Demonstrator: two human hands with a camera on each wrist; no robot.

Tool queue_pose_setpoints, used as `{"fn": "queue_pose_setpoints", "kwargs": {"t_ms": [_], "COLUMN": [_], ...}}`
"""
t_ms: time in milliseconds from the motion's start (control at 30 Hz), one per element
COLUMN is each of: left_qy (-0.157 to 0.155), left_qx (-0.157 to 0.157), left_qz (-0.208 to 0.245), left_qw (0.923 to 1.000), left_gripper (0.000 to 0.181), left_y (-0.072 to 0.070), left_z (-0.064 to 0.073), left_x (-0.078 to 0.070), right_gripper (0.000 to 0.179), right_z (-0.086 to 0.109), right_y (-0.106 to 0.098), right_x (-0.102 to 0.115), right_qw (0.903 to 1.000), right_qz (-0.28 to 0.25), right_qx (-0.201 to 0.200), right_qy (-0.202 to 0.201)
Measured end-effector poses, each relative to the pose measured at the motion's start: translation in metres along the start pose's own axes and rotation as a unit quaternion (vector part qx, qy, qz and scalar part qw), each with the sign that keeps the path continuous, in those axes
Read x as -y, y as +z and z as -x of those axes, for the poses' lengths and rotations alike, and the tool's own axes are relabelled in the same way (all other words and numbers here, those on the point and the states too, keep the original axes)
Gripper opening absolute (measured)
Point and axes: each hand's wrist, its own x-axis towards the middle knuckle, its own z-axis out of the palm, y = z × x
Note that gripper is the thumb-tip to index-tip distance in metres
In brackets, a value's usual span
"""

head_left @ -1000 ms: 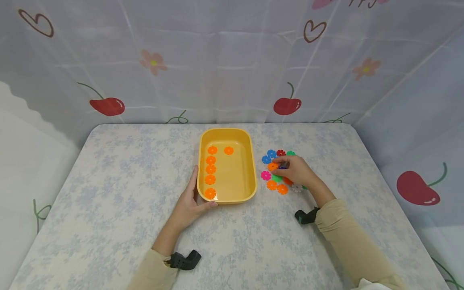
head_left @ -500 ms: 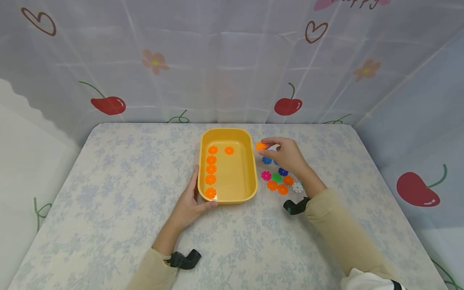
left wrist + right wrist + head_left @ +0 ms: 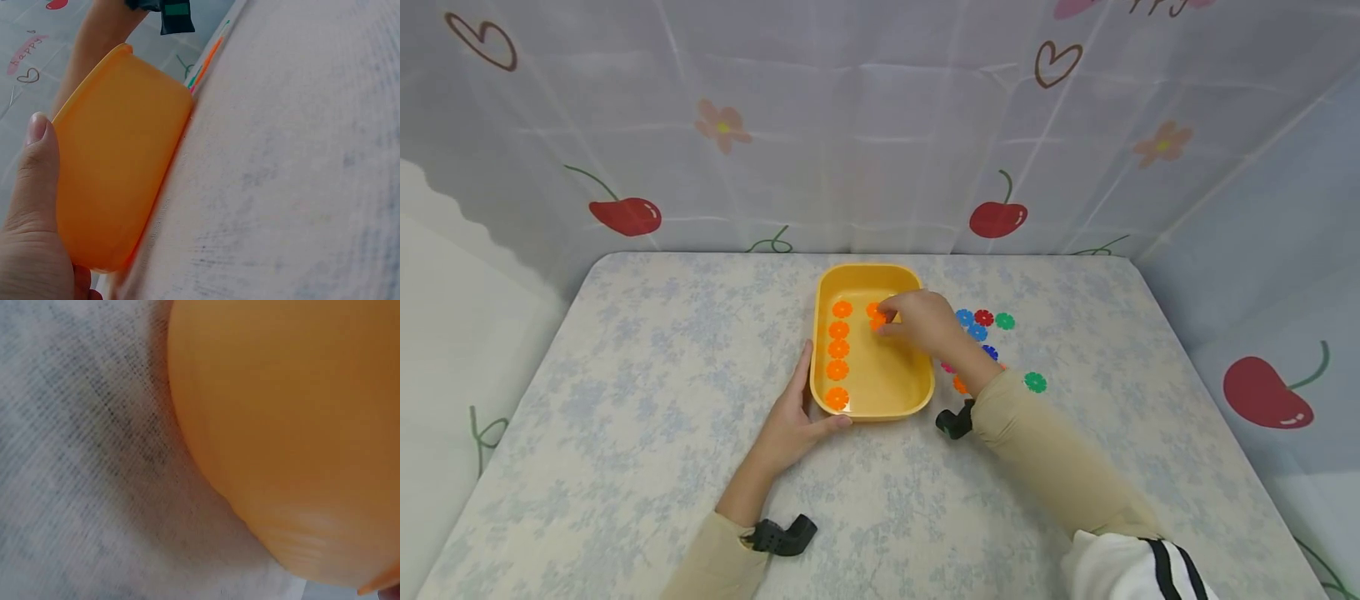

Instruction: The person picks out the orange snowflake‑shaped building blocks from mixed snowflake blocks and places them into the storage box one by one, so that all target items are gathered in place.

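Left hand (image 3: 790, 429) grips yellow tray (image 3: 887, 375) at near-left corner, thumb on near edge. Right hand (image 3: 928, 321) reaches over tray's right edge, thumb and finger pinching 1 orange disc (image 3: 878, 323) toward the far edge, close by another piece (image 3: 873, 309). 5 orange pieces (image 3: 838, 349) line left edge. Mixed-colour pieces (image 3: 1004, 321) on table (image 3: 647, 375), off tray's right edge.

Yellow tray (image 3: 882, 385), upright; orange discs (image 3: 837, 370) inside

The right grip (image 3: 923, 321) pinches; the left grip (image 3: 786, 429) spreads thumb (image 3: 831, 427) from fingers (image 3: 800, 371).
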Motion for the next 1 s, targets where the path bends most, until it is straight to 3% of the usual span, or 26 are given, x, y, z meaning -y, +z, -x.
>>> {"fn": "queue_pose_setpoints", "kwargs": {"t_ms": [300,567,1000], "left_qy": [0.013,0.0,0.013], "left_qx": [-0.003,-0.004,-0.007], "left_qz": [-0.008,-0.006,-0.011], "left_qw": [0.9999,1.0,0.9998], "left_gripper": [0.119,0.121,0.12], "left_y": [0.0,0.001,0.001], "left_z": [0.001,0.0,0.0], "left_x": [0.0,0.001,0.002], "right_gripper": [0.026,0.027,0.018], "right_z": [-0.011,-0.015,-0.011], "right_y": [0.017,0.023,0.026], "right_x": [0.01,0.015,0.016], "right_qw": [0.9922,0.9905,0.9892], "right_qz": [0.124,0.135,0.146], "right_qx": [0.008,0.023,-0.003], "right_qy": [-0.01,0.01,0.007]}}
